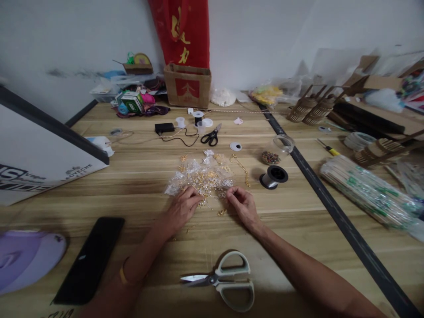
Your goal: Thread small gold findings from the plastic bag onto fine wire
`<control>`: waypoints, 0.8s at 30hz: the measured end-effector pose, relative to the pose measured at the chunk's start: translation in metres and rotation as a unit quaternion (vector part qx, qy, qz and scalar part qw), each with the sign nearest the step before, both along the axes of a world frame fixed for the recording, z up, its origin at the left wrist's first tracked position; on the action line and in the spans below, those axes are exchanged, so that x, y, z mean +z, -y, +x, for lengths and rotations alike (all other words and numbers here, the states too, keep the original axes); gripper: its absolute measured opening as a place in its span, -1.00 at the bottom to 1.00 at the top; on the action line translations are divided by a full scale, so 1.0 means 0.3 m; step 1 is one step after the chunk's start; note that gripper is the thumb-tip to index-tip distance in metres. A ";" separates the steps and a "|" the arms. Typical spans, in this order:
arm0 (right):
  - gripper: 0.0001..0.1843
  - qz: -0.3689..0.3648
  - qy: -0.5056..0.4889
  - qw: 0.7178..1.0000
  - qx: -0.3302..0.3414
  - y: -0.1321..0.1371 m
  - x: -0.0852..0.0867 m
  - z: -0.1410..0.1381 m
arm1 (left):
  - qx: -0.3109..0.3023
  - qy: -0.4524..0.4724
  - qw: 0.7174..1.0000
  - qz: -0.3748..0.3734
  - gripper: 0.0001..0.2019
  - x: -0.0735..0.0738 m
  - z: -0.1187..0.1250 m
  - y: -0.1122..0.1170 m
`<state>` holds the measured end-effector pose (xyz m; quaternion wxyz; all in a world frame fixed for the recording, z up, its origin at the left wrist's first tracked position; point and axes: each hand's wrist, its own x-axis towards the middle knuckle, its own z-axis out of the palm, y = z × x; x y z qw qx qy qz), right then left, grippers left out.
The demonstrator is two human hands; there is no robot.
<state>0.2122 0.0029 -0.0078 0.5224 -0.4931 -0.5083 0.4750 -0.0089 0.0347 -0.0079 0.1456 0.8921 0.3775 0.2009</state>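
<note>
A heap of small clear plastic bags with gold and silver jewellery findings (202, 174) lies in the middle of the wooden table (139, 185). My left hand (183, 206) rests at its near left edge, fingers curled in a pinch on small gold pieces. My right hand (241, 204) is at the near right edge, fingertips pinched over tiny parts that I cannot name. A thin gold chain (243, 170) lies just right of the heap. Loose gold bits (221, 212) sit between my hands.
Grey-handled scissors (223, 280) lie near me, a black phone (89, 258) at the left. A wire spool (273, 176), a bead jar (276, 152), black scissors (211, 136), a cardboard box (187, 86), a white carton (36, 150) and a bundle of sticks (367, 192) surround the heap.
</note>
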 end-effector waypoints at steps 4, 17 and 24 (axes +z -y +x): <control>-0.70 -0.004 -0.006 1.000 0.001 0.001 -0.001 0.000 | 0.012 -0.013 1.000 -0.012 -0.81 0.011 -0.001 0.006; -0.71 -0.005 0.000 1.000 -0.002 0.001 -0.006 0.000 | 0.017 -0.001 1.000 -0.006 -0.86 0.015 -0.009 0.001; -0.73 -0.001 -0.009 1.000 0.006 -0.001 -0.019 0.003 | 0.023 0.017 1.000 0.009 -0.88 0.003 -0.006 -0.002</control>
